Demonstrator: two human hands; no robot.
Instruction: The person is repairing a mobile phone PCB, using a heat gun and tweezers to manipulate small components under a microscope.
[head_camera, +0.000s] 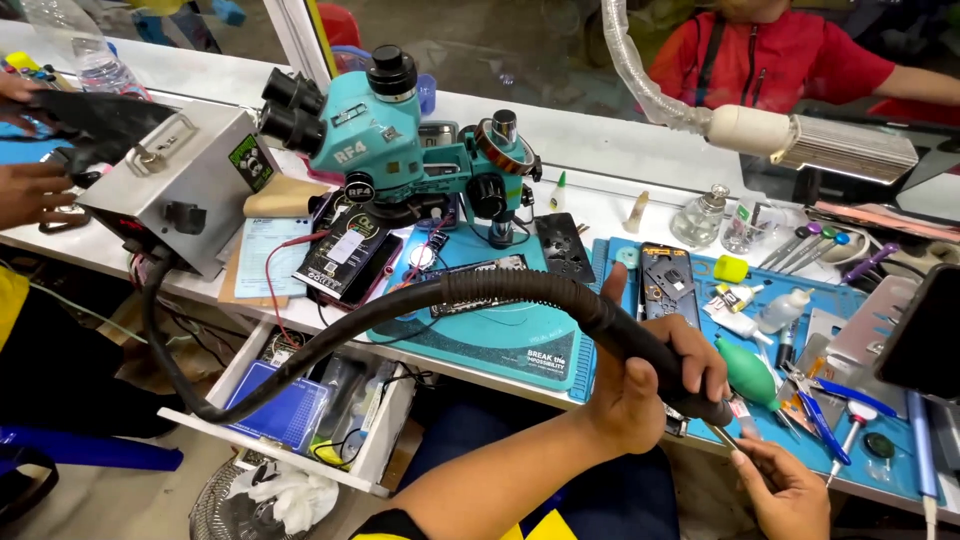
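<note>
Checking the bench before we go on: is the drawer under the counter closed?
No, the drawer is pulled out, with a blue pad and cables showing inside.

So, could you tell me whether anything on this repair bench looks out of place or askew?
Mostly ordinary clutter. The left hand holds a black hot-air handpiece whose hose sags off the bench edge. The drawer beneath hangs open, and small tools lie scattered across the blue mat by the right hand.

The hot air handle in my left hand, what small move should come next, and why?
Probably steady the nozzle with the right hand: its fingers pinch the metal tip, while the left hand grips the black handle above the blue mat.
</note>
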